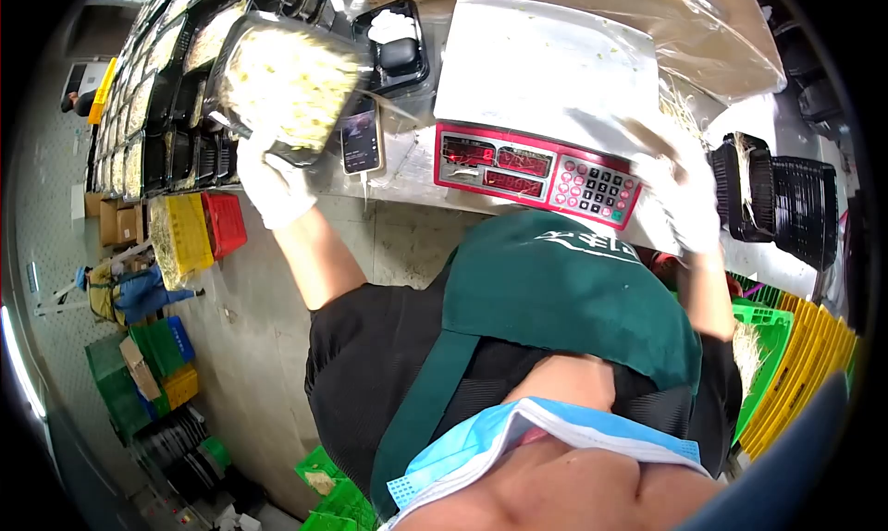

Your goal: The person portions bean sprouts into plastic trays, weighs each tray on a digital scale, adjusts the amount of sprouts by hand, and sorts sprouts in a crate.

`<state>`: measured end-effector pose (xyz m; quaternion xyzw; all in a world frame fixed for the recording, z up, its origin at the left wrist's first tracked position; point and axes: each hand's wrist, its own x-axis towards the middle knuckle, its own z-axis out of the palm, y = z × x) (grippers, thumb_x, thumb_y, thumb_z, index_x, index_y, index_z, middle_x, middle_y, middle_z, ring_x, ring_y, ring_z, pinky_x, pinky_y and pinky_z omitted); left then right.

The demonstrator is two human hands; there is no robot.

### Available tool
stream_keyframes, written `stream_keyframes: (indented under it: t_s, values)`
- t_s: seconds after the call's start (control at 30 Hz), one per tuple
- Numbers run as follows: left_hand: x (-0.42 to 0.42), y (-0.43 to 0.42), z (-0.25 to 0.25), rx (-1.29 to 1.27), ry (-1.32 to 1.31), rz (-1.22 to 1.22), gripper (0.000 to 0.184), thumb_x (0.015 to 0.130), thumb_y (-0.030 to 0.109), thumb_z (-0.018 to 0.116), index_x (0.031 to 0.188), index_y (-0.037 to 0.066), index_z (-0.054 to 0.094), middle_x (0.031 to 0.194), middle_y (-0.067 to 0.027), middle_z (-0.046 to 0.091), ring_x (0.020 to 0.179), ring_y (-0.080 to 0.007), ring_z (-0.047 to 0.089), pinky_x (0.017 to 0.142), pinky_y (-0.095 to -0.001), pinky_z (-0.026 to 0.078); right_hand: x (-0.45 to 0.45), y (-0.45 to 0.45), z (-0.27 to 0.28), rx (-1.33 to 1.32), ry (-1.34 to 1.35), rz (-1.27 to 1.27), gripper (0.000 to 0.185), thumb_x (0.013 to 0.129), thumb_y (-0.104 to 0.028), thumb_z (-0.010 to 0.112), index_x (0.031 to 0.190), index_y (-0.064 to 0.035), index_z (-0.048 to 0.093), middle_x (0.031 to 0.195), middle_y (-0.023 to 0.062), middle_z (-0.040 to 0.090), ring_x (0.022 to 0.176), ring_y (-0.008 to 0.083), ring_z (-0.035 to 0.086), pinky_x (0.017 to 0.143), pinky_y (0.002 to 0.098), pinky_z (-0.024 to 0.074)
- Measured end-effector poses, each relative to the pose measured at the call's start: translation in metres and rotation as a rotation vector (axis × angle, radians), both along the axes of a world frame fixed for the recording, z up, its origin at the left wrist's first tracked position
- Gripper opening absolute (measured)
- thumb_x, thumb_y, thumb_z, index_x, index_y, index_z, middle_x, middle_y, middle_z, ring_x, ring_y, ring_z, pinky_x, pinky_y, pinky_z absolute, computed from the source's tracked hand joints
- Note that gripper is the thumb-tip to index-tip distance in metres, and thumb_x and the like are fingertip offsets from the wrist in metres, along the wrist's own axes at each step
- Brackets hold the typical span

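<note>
My left hand, in a white glove, grips the near edge of a black plastic tray of bean sprouts. The tray is tilted and raised beside the stacked trays at left. My right hand, also gloved in white, is at the right edge of a red-framed digital scale. Motion smears its fingers, so whether they hold anything is unclear. A few sprout bits lie on the scale's pale metal plate. Right of that hand stand nested black trays, with sprout strands on the nearer one.
Filled trays are stacked at left. A phone lies between them and the scale, below a black tray with white items. Clear plastic sheeting covers the back. Green and yellow crates stand at lower right. Another person is far left.
</note>
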<state>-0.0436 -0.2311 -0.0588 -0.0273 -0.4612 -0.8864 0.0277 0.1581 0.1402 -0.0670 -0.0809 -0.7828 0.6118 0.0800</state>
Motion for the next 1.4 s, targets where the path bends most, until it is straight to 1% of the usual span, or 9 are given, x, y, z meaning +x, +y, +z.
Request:
stream_keyframes:
  t_s: [0.1, 0.3, 0.47, 0.5, 0.57, 0.73, 1.03, 1.17, 1.4]
  values:
    - [0.022, 0.051, -0.005, 0.044, 0.049, -0.169, 0.057, 0.071, 0.0, 0.056, 0.126, -0.008, 0.042, 0.123, -0.019, 0.05, 0.113, -0.0298, 0.051, 0.098, -0.0389, 0.041, -0.05, -0.043, -0.003, 0.487, 0.169, 0.185, 0.072, 0.077, -0.033, 0.071, 0.133, 0.0016, 0.041, 0.128, 0.02, 0.05, 0.117, 0.0284, 0.049, 0.098, 0.0379, 0.0396]
    - [0.057, 0.089, -0.011, 0.002, 0.025, -0.18, 0.042, 0.077, 0.002, 0.055, 0.116, -0.011, 0.049, 0.108, -0.0155, 0.059, 0.098, -0.0222, 0.059, 0.087, -0.031, 0.047, -0.05, -0.04, -0.061, -0.313, 0.17, 0.44, 0.035, 0.087, -0.023, 0.057, 0.114, -0.0018, 0.061, 0.112, 0.0109, 0.063, 0.094, 0.0191, 0.058, 0.084, 0.0299, 0.046]
    - [0.014, -0.001, -0.04, 0.054, -0.025, 0.166, 0.056, 0.07, 0.01, 0.062, 0.119, -0.01, 0.046, 0.116, -0.0197, 0.053, 0.103, -0.0333, 0.056, 0.089, -0.0438, 0.047, 0.026, 0.105, -0.028, 0.688, 0.181, -0.252, 0.03, 0.092, -0.024, 0.054, 0.114, -0.0056, 0.063, 0.082, 0.0031, 0.066, 0.059, 0.003, 0.051, 0.057, 0.0208, 0.0426]
    - [0.001, -0.017, -0.033, -0.073, -0.029, 0.306, 0.054, 0.07, 0.009, 0.062, 0.118, -0.011, 0.047, 0.114, -0.0194, 0.054, 0.104, -0.0324, 0.055, 0.09, -0.0426, 0.047, 0.045, 0.136, -0.023, 0.106, -0.082, -0.644, 0.031, 0.091, -0.027, 0.058, 0.115, -0.0084, 0.063, 0.068, -0.0001, 0.061, 0.051, 0.0034, 0.045, 0.049, 0.0199, 0.0373]
    - [-0.061, -0.076, -0.048, 0.098, 0.027, 0.405, 0.029, 0.078, 0.004, 0.059, 0.103, -0.009, 0.053, 0.093, -0.0148, 0.06, 0.067, -0.0157, 0.059, 0.054, -0.0224, 0.049, 0.065, 0.199, -0.029, 0.429, -0.001, -0.885, 0.039, 0.091, -0.031, 0.059, 0.118, -0.0041, 0.058, 0.085, 0.0028, 0.063, 0.068, 0.0041, 0.049, 0.063, 0.0196, 0.0391]
    - [-0.171, -0.152, -0.081, -0.051, -0.236, 0.438, 0.007, 0.076, 0.004, 0.062, 0.08, -0.002, 0.061, 0.075, -0.0095, 0.061, 0.057, -0.0183, 0.056, 0.05, -0.0293, 0.049, 0.096, 0.3, -0.072, 0.871, -0.527, -0.72, 0.082, 0.076, -0.055, 0.067, 0.135, -0.0025, 0.043, 0.127, 0.0208, 0.052, 0.12, 0.0273, 0.049, 0.103, 0.0342, 0.0334]
    - [-0.052, -0.056, -0.075, -0.859, -0.066, 0.694, 0.039, 0.092, 0.028, 0.04, 0.115, -0.001, 0.052, 0.109, -0.0208, 0.061, 0.082, -0.0292, 0.067, 0.063, -0.0302, 0.055, 0.176, 0.118, -0.02, 1.106, 0.008, -0.924, 0.034, 0.082, -0.018, 0.065, 0.111, -0.0024, 0.061, 0.107, 0.015, 0.064, 0.099, 0.028, 0.061, 0.091, 0.0362, 0.0442]
    - [0.025, 0.105, -0.053, -0.424, 0.225, 0.255, 0.027, 0.075, 0.022, 0.052, 0.078, -0.003, 0.062, 0.091, -0.0226, 0.066, 0.059, -0.0205, 0.06, 0.044, -0.0279, 0.048, 0.195, 0.052, -0.034, 0.808, -0.16, -1.029, 0.035, 0.078, -0.024, 0.064, 0.108, -0.0048, 0.063, 0.098, 0.0144, 0.065, 0.085, 0.0292, 0.062, 0.076, 0.0371, 0.0494]
    - [0.188, 0.249, -0.065, -0.721, 0.275, -1.02, 0.034, 0.087, 0.015, 0.055, 0.114, -0.006, 0.055, 0.088, -0.0146, 0.066, 0.066, -0.0137, 0.06, 0.062, -0.0217, 0.048, 0.284, 0.012, -0.082, 0.826, -0.04, -0.696, 0.052, 0.086, -0.037, 0.056, 0.13, -0.01, 0.048, 0.122, 0.0137, 0.055, 0.105, 0.0298, 0.056, 0.091, 0.0384, 0.0447]
